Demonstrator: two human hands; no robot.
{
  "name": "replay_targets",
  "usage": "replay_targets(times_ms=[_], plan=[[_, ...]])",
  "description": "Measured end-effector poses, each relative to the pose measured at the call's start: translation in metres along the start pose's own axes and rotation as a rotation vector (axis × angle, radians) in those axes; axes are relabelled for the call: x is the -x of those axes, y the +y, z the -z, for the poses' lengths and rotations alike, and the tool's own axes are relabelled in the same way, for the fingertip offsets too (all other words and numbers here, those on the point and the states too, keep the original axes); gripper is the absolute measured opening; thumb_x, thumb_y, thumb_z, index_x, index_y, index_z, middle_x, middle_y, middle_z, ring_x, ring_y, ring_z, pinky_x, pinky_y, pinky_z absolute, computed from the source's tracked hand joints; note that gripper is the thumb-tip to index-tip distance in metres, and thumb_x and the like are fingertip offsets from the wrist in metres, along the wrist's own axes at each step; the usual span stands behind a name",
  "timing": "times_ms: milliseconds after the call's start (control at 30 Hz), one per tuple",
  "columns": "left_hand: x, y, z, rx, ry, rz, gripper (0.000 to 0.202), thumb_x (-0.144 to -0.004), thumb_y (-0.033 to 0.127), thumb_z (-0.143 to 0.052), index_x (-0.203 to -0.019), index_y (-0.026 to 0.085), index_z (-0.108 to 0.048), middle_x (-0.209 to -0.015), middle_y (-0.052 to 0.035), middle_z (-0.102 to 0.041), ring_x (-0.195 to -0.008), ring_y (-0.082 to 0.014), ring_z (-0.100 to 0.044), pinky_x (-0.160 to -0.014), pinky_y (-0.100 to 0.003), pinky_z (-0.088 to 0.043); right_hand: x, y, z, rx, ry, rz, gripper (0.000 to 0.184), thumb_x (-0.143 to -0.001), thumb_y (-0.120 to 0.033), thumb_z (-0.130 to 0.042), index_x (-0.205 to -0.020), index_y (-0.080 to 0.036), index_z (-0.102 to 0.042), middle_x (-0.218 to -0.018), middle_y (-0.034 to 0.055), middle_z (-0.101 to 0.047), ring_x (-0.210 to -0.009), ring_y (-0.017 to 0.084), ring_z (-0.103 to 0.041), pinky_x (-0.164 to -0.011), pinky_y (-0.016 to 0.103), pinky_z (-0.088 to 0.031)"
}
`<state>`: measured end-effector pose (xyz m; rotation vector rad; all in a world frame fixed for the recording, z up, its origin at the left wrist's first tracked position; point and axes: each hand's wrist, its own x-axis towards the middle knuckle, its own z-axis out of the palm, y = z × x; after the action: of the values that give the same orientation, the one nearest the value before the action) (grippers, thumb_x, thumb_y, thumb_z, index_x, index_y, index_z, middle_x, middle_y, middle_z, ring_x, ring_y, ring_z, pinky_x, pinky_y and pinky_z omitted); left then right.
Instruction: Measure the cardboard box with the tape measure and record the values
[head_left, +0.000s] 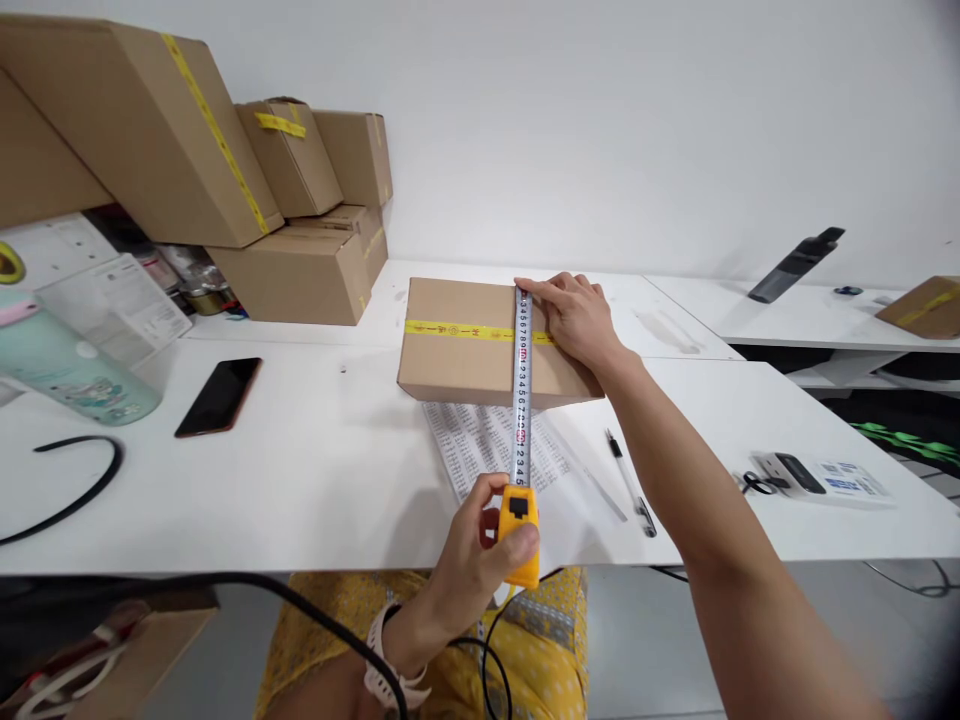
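A closed cardboard box (457, 362) with yellow printed tape across its top lies on the white table. The silver blade of a yellow tape measure (519, 575) runs over the box from its far edge towards me. My left hand (469, 570) is closed around the tape measure's case, thumb on top, near the table's front edge. At the box's far edge, my right hand (577, 315) holds the blade's end under its index finger, with the other fingers bent over the box. Beneath the box's near side lies a printed sheet (457, 440), partly covered.
Cardboard boxes (300, 270) are stacked at the back left. A phone (220, 397), a mint bottle (82, 360) and a black cable (112, 470) lie on the left. Right of the sheet are a pen (630, 482) and a small white device with a dark screen (801, 474).
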<state>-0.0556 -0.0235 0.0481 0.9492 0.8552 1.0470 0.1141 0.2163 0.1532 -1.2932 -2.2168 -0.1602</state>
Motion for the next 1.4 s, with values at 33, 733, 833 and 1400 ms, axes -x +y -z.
replay_targets(times_ms=[33, 733, 833, 1400], plan=[[0.0, 0.001, 0.0, 0.0, -0.004, 0.001, 0.051, -0.081, 0.054, -0.075, -0.114, 0.023, -0.051, -0.093, -0.0009, -0.057, -0.077, -0.0134, -0.052, -0.068, -0.026, -0.045, 0.0, 0.0, 0.0, 0.0, -0.002, -0.006, 0.052, -0.103, -0.035, -0.025, -0.142, -0.038, -0.059, -0.116, 0.0115, -0.064, -0.103, 0.032, -0.052, -0.093, 0.051, -0.039], [0.002, 0.001, -0.001, -0.035, -0.008, -0.02, 0.047, -0.082, 0.052, -0.075, -0.111, 0.022, -0.053, -0.097, -0.0022, -0.057, -0.08, -0.0137, -0.053, -0.07, -0.025, -0.046, 0.004, -0.003, 0.001, 0.002, 0.027, -0.014, 0.054, -0.104, -0.038, -0.021, -0.139, -0.036, -0.061, -0.112, 0.0112, -0.064, -0.103, 0.031, -0.051, -0.093, 0.05, -0.039], [0.003, 0.0, -0.001, -0.038, 0.006, -0.015, 0.049, -0.081, 0.053, -0.075, -0.112, 0.022, -0.053, -0.097, -0.0031, -0.059, -0.082, -0.0149, -0.054, -0.07, -0.026, -0.046, 0.004, -0.004, 0.001, -0.011, 0.034, -0.022, 0.053, -0.104, -0.038, -0.022, -0.139, -0.037, -0.062, -0.112, 0.0113, -0.065, -0.103, 0.032, -0.051, -0.093, 0.051, -0.038], [0.021, -0.029, 0.031, -0.282, 0.022, -0.282, 0.074, -0.069, 0.057, -0.078, -0.127, 0.02, -0.048, -0.107, -0.0081, -0.065, -0.091, -0.0214, -0.06, -0.079, -0.033, -0.052, 0.037, -0.024, 0.001, 0.171, 0.138, -0.022, 0.055, -0.099, -0.059, -0.034, -0.133, -0.024, -0.059, -0.113, 0.0119, -0.063, -0.109, 0.032, -0.049, -0.098, 0.051, -0.036]])
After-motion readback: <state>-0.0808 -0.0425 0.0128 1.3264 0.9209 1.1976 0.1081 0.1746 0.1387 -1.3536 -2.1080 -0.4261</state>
